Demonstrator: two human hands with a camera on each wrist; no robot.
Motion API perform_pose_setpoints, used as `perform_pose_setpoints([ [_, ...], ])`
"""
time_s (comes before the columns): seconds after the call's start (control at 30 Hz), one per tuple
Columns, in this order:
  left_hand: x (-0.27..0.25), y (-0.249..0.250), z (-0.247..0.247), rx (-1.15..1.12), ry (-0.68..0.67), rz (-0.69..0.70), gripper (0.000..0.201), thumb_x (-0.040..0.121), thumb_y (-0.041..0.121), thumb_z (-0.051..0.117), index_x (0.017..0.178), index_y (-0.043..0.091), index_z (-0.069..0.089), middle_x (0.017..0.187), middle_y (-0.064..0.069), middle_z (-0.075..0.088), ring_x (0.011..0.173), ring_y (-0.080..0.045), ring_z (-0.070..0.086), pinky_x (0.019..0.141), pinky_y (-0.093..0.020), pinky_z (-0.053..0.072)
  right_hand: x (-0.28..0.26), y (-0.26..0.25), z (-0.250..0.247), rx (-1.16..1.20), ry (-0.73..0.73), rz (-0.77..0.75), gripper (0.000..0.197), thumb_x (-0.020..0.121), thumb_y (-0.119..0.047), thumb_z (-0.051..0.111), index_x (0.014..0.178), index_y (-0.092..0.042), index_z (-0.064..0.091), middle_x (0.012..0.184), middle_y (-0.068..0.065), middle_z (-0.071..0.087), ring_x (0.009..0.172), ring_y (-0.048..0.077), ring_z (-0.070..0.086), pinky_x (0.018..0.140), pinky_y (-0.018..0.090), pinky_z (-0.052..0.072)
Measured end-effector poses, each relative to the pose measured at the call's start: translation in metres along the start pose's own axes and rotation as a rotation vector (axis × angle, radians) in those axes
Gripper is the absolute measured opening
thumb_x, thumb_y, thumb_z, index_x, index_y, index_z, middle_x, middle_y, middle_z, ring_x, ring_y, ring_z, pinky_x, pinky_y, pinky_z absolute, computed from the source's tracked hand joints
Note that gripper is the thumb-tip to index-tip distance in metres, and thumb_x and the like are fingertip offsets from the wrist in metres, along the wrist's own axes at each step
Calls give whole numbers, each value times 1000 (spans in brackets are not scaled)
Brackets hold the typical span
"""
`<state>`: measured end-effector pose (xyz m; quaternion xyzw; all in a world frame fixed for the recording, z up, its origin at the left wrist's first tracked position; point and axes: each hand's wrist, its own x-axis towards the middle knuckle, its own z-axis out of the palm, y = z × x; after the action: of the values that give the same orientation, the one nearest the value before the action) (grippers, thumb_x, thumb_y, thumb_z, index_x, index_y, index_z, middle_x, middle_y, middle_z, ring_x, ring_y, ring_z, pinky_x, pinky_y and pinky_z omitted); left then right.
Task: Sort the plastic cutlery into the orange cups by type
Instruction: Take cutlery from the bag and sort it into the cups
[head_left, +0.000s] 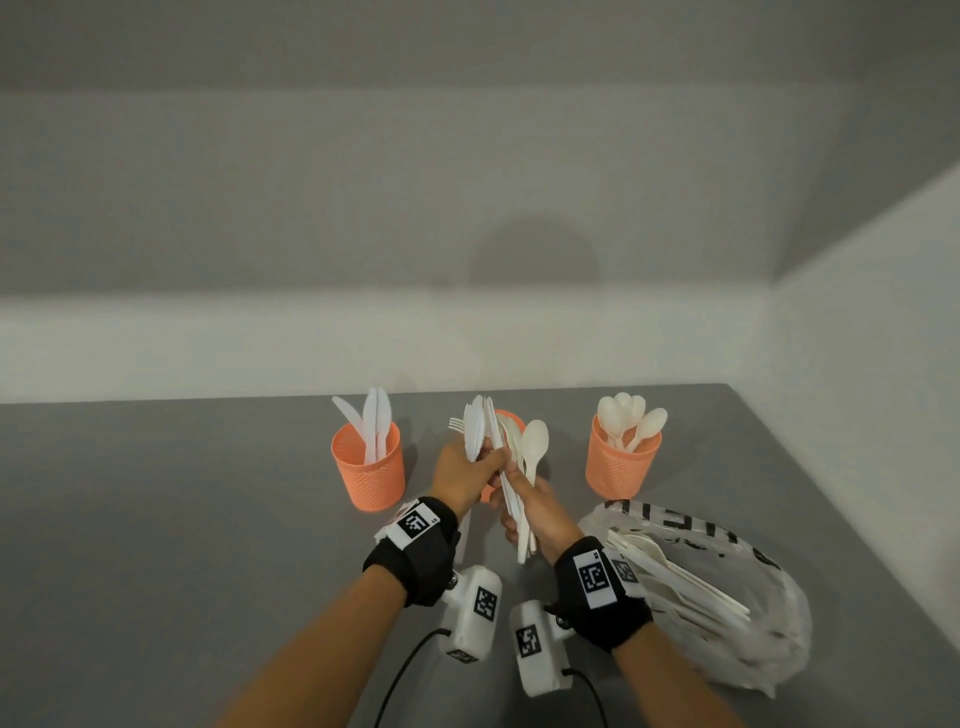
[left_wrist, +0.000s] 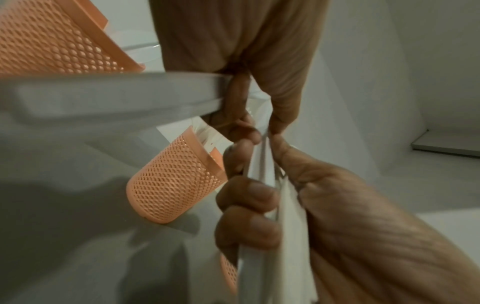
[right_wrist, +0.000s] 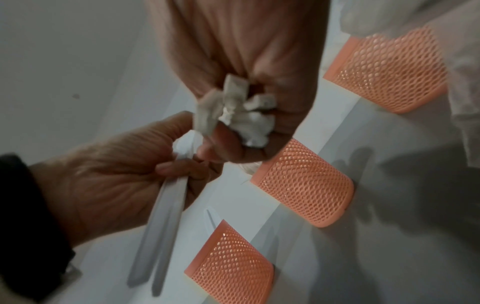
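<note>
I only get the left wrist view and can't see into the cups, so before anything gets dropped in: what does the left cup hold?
Observer: The head view shows knives standing in the left cup.
Operator: And the right one?
Observer: The right cup holds spoons.
Operator: The middle?
Observer: The middle cup is mostly hidden behind the left hand and right hand, which grip mixed cutlery; I cannot tell its contents.

grey table (head_left: 156, 519) | three orange cups (head_left: 369, 467) | plastic bag (head_left: 727, 597) of cutlery
</note>
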<state>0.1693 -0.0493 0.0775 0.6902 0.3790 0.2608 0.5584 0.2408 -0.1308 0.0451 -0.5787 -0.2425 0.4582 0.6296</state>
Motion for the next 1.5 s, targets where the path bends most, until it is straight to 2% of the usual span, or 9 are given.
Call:
perform_pose_setpoints([
  [0.3, 8, -9, -1, -34, 108, 33, 19, 90, 12, 54, 105, 1, 58, 89, -15, 66, 82, -28, 64, 74, -35, 51, 3, -4, 11, -44, 29, -39, 28, 100, -26, 39, 84, -11, 56, 61, 7, 53, 34, 5, 47, 37, 17, 38],
  [0.5, 13, -10, -14, -46, 141, 31, 27, 97, 27, 44, 86, 7, 59, 72, -7, 61, 64, -19, 58, 56, -24, 42, 12, -1, 14, -101, 46, 0, 35, 99, -34, 40, 110, -3, 52, 65, 8, 57, 39, 11, 53, 39, 21, 42],
  [0.63, 24, 3, -45, -246, 254, -44, 37, 99, 32, 39, 69, 13, 50, 61, -4, 53, 56, -20, 53, 66, -33, 48, 17, -4, 13, -153, 80, -38, 45, 99, -34, 41, 134, -6, 35, 61, 6, 52, 34, 9, 49, 36, 21, 44],
  [0.73, 36, 22, -78, -525, 393, -34, 31, 98, 27, 45, 71, 12, 45, 56, -5, 42, 37, -11, 46, 45, -23, 47, 22, -9, 12, -199, 98, -57, 51, 98, -35, 41, 140, -8, 29, 51, -4, 39, 31, 3, 32, 32, 17, 31],
  [0.87, 56, 49, -126, -402, 621, 84, 36, 88, 37, 61, 62, 17, 45, 54, 0, 41, 33, -7, 35, 39, -19, 31, 29, -23, 11, -181, 96, -56, 38, 97, -37, 44, 123, -9, 46, 48, -7, 33, 31, 2, 26, 31, 14, 21],
  [1.0, 76, 54, -149, -326, 714, 168, 47, 80, 46, 67, 57, 17, 38, 54, -3, 37, 43, -15, 34, 44, -22, 33, 28, -30, 11, -120, 65, -41, 31, 95, -40, 47, 107, -13, 54, 47, -6, 33, 31, 3, 26, 31, 14, 21],
  [1.13, 88, 31, -143, -220, 727, 141, 49, 79, 53, 64, 58, 15, 43, 55, -6, 44, 52, -22, 42, 57, -32, 39, 28, -25, 12, -55, 37, 10, 33, 97, -43, 41, 95, -12, 51, 44, -7, 34, 32, 3, 27, 32, 14, 20],
  [1.37, 96, -10, -126, -153, 657, 69, 50, 87, 45, 58, 69, -2, 55, 55, -14, 49, 50, -21, 46, 48, -18, 40, 26, -24, 12, -56, 0, 49, 26, 98, -37, 40, 91, -17, 54, 49, -5, 36, 34, 4, 26, 34, 16, 22],
  [1.5, 93, -28, -122, -28, 624, 59, 27, 87, 33, 63, 78, 8, 56, 62, -2, 57, 61, -21, 57, 73, -35, 49, 29, -24, 11, -59, 3, 66, 26, 98, -37, 40, 95, -16, 56, 49, -5, 35, 35, 3, 27, 35, 16, 26],
])
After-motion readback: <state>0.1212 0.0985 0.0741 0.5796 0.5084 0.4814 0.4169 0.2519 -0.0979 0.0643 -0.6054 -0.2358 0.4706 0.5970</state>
